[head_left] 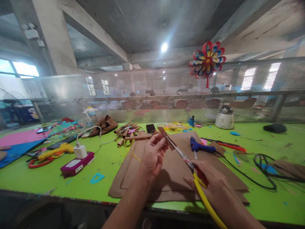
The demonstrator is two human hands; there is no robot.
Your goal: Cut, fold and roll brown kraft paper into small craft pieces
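Observation:
My left hand (pixel 156 151) is closed on a narrow strip of brown paper (pixel 163 132), pinched between thumb and fingers. In my right hand (pixel 211 179) is a pair of scissors (pixel 203 194) with yellow and red handles, its blades reaching up and left to the strip. Whether the blades are cutting through the paper I cannot tell. Below both hands lie large sheets of brown paper (pixel 133 181) in a stack. A blue glue gun (pixel 202 146) rests on the sheets to the right, its black cord trailing off.
Rolled brown paper tubes (pixel 122 136) and yellow string lie behind the sheets. To the left are a purple power strip (pixel 77 163) with a white charger and a yellow glue gun (pixel 58 151). A red-handled tool (pixel 234 146) and a white container (pixel 224 118) stand right. Another person's hand (pixel 3 152) shows far left.

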